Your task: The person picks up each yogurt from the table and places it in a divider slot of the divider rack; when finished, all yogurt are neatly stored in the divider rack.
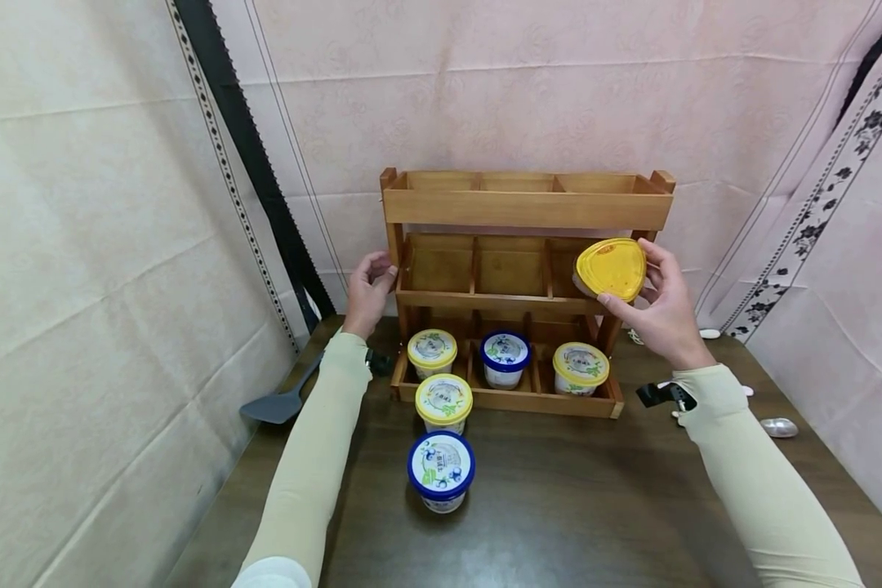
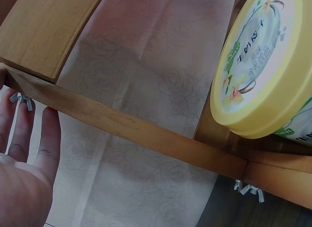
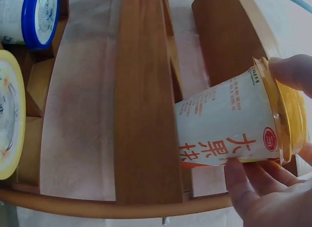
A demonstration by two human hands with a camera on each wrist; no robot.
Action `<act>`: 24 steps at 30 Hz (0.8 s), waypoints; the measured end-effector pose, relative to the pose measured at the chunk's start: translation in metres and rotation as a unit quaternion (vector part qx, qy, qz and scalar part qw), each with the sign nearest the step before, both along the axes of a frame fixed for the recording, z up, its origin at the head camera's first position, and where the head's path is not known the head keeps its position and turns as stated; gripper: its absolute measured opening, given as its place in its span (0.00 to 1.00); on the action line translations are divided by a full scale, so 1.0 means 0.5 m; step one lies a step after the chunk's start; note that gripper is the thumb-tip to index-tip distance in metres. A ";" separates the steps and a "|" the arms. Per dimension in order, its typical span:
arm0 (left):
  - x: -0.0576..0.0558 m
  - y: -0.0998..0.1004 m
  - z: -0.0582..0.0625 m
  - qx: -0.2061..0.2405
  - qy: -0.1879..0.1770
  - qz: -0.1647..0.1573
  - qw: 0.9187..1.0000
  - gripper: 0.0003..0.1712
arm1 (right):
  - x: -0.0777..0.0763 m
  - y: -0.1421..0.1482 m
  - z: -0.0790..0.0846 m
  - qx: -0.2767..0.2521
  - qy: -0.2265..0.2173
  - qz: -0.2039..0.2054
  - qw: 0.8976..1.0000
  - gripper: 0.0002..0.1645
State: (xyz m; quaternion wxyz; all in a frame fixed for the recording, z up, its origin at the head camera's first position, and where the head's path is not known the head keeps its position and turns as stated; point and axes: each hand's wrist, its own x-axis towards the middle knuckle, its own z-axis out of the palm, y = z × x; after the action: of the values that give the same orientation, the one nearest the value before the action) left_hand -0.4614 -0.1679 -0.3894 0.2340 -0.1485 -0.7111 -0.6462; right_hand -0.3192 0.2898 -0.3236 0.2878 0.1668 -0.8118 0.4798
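Note:
My right hand (image 1: 661, 314) grips a white cup (image 3: 226, 119) with a rounded yellow lid (image 1: 612, 268), thumb on one side and fingers on the other. The cup is tilted, its base at the right compartment of the middle tier of a wooden rack (image 1: 529, 211), lid facing out. My left hand (image 1: 370, 290) touches the rack's left side post; the left wrist view shows its fingers (image 2: 48, 134) stretched along that post beside a wing nut (image 2: 22, 100). On the bottom tier stand two yellow-lidded tubs (image 1: 432, 349) and a blue-lidded tub (image 1: 505, 351).
In front of the rack, another yellow-lidded tub (image 1: 444, 402) and a blue-lidded tub (image 1: 441, 467) stand on the dark table (image 1: 559, 498). A grey spatula (image 1: 275, 406) lies at the left edge, a metal spoon (image 1: 779, 427) at the right. Cloth (image 1: 522, 106) hangs behind the rack.

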 end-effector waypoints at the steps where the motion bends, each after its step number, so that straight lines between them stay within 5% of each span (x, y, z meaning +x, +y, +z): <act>1: 0.000 0.000 0.000 0.000 0.000 0.001 1.000 0.19 | -0.007 0.005 -0.003 0.007 -0.002 -0.005 1.000 0.57; 24: -0.002 0.001 -0.002 -0.002 -0.003 0.004 1.000 0.18 | -0.070 0.015 -0.003 0.049 -0.086 0.014 0.995 0.50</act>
State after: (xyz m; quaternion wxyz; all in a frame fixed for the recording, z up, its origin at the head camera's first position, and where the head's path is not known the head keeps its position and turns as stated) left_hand -0.4623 -0.1675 -0.3906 0.2338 -0.1439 -0.7138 -0.6443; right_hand -0.3544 0.2971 -0.3249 0.2017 0.1506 -0.8537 0.4559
